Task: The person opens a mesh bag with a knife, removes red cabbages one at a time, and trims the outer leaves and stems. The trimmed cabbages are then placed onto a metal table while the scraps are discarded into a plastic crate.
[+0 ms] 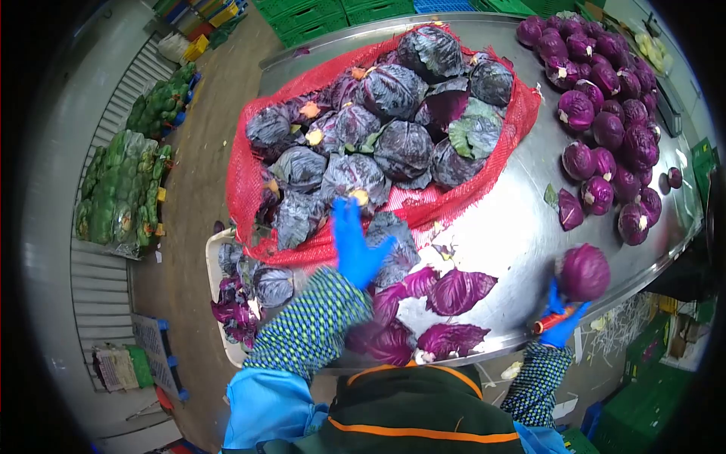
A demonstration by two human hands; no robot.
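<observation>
My left hand, in a blue glove, reaches with spread fingers over the near edge of a red mesh sack. Its fingertips are right by the pale stem of a dark-leaved red cabbage; another untrimmed cabbage lies beside the thumb. On the right, my gloved right hand is closed round the red handle of a knife, whose blade is hidden. A smooth peeled red cabbage sits right at that hand's fingertips, near the table's front edge. Loose purple leaves lie between the hands.
A heap of peeled red cabbages covers the right of the metal table. A pale bin with cabbages and leaves stands at the left. Green crates are behind the table, and bagged green produce stands along the wall.
</observation>
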